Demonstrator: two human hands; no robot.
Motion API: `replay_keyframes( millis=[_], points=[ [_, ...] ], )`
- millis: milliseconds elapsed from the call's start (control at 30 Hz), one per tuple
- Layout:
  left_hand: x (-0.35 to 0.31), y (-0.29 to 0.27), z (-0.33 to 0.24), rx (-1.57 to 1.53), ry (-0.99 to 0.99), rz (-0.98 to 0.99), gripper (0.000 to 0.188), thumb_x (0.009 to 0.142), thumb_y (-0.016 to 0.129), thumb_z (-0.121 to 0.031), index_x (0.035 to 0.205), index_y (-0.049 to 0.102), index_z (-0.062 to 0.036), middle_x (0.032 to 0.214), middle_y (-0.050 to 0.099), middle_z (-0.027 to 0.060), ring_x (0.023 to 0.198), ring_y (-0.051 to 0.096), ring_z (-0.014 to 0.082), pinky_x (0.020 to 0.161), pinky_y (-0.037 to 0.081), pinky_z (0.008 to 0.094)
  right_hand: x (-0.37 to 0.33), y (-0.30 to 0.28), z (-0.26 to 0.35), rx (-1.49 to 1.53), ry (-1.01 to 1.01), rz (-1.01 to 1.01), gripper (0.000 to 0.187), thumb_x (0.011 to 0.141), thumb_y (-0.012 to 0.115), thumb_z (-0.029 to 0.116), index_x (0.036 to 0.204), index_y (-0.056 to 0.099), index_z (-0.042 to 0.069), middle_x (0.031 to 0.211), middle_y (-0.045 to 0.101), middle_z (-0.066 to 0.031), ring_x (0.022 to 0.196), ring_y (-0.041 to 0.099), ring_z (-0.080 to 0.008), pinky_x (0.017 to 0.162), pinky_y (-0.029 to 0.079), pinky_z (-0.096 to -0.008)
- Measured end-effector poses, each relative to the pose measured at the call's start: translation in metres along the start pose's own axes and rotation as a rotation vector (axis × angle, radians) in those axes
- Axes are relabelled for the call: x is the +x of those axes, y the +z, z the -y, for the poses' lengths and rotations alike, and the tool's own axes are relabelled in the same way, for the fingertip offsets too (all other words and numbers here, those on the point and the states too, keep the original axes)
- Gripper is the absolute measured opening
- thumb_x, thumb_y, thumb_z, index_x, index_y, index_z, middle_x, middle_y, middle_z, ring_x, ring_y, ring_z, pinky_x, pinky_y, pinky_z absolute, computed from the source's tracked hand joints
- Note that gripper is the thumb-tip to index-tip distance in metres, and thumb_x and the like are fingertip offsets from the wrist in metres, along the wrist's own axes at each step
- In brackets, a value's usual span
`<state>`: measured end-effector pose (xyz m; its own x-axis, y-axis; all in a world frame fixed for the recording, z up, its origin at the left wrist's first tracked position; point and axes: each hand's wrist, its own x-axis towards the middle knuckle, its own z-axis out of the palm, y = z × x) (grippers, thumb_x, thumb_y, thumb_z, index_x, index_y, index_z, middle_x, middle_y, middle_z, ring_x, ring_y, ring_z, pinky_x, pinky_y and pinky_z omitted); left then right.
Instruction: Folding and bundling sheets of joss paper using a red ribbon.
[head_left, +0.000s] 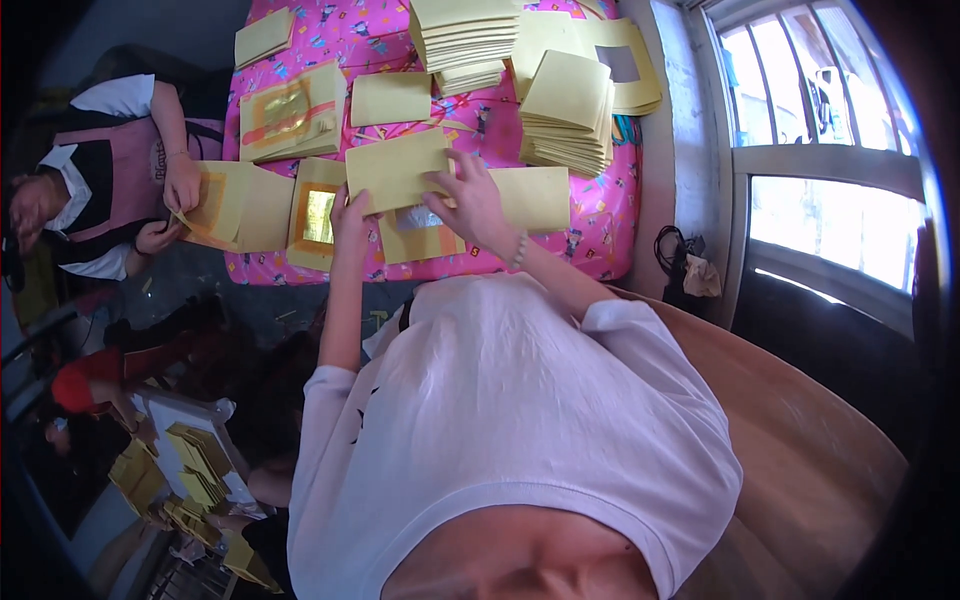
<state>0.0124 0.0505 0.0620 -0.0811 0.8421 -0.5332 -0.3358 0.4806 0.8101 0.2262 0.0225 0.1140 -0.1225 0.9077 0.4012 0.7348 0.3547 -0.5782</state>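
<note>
A pale-yellow paper sheet (pixel 397 168), apparently folded, is raised in front of me above the table. My left hand (pixel 350 215) grips its lower left corner, thumb on the near face. At its right edge my right hand (pixel 472 203) has its fingers bent and spread apart, with fingertips at the paper. Partly under the hands lies a yellow sheet with a silver patch (pixel 418 218) and an orange border. Left of it rests a sheet with a shiny gold patch (pixel 318 217). Another plain yellow sheet (pixel 535 197) lies right of my right hand.
Stacks of folded yellow paper (pixel 565 105) stand on the pink patterned tablecloth (pixel 480 130), with more (pixel 465 35) at the back. At left a person's hand (pixel 182 185) holds an orange-bordered sheet (pixel 240 205). Others handle yellow paper at a lower-left table (pixel 170 415). A barred window (pixel 820 90) is right.
</note>
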Motion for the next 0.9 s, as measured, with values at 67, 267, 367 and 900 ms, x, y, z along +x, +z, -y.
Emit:
replay_keyframes(
  millis=[67,267,367,900],
  points=[
    [-0.025,0.012,-0.002,-0.025,0.001,0.055,0.038,0.085,0.053,-0.008,0.123,0.045,-0.0088,0.104,0.059,0.0059,0.082,0.061,0.0161,0.060,0.052,0.0279,-0.022,-0.018,0.001,0.194,0.218,-0.041,0.031,0.077,0.065,0.016,0.106,0.057,0.005,0.107,0.051,-0.0111,0.093,0.054,-0.0240,0.075,0.048,-0.0366],
    [-0.060,0.058,0.053,0.249,0.237,0.282,0.039,0.081,0.060,-0.005,0.117,0.045,-0.0032,0.100,0.062,0.0092,0.086,0.061,0.0137,0.066,0.051,0.0260,-0.093,-0.052,-0.036,0.466,0.621,-0.130,0.031,0.081,0.058,0.002,0.112,0.051,0.003,0.101,0.050,-0.0150,0.070,0.058,-0.0191,0.058,0.049,-0.0269],
    [-0.073,0.091,0.056,0.538,0.261,0.339,0.036,0.078,0.066,-0.012,0.107,0.048,0.0008,0.092,0.064,0.0103,0.082,0.064,0.0180,0.069,0.050,0.0275,-0.110,-0.071,-0.057,0.247,0.605,-0.140,0.027,0.081,0.057,0.001,0.108,0.054,0.003,0.097,0.051,-0.0130,0.064,0.057,-0.0171,0.055,0.048,-0.0262],
    [-0.020,0.118,0.111,1.044,0.307,0.335,0.047,0.069,0.072,-0.029,0.096,0.050,0.0021,0.087,0.063,0.0212,0.084,0.061,0.0353,0.075,0.047,0.0417,-0.127,-0.060,-0.127,-0.028,0.605,-0.049,0.024,0.079,0.059,0.003,0.103,0.058,0.004,0.090,0.054,-0.0133,0.064,0.058,-0.0208,0.058,0.048,-0.0333]
  ],
)
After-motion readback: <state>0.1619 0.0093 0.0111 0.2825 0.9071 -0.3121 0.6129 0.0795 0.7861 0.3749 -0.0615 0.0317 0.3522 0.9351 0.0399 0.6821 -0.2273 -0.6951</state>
